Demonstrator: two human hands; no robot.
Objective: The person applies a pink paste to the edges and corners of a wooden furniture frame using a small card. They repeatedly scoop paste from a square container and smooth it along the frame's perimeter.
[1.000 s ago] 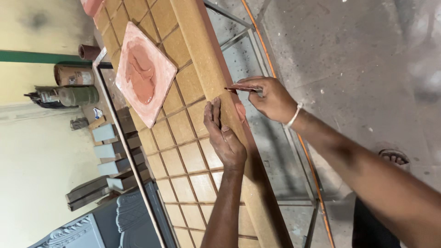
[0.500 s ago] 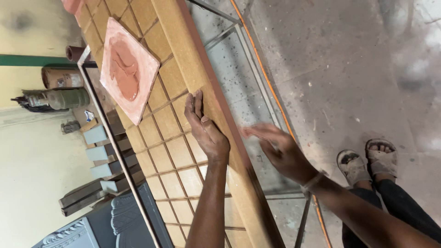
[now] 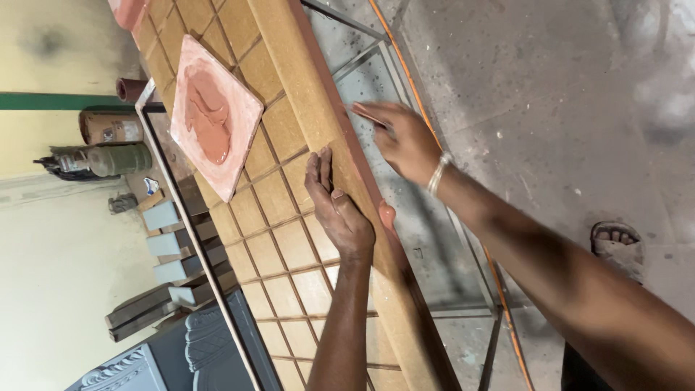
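My left hand [image 3: 338,211] lies flat, palm down, on a long tan wooden panel [image 3: 289,239] cut with a grid of grooves. Its thumb hooks over the panel's thick side edge [image 3: 340,137]. My right hand [image 3: 405,141], a pale bangle on the wrist, holds a thin flat tool [image 3: 368,114] tipped with reddish paste. The tool sits at the panel's side edge, just beyond my left fingertips. A square board [image 3: 213,116] loaded with reddish-brown putty rests on the panel farther along.
The panel rests on a metal frame stand [image 3: 499,326] over a grey concrete floor [image 3: 550,94]. Cans [image 3: 108,159], grey blocks [image 3: 170,242] and a carved grey piece [image 3: 181,355] sit by the yellow wall. A sandalled foot [image 3: 617,242] shows at the right.
My right hand dropped away from the panel edge, then came back up to it with the tool. My left hand has stayed flat on the panel.
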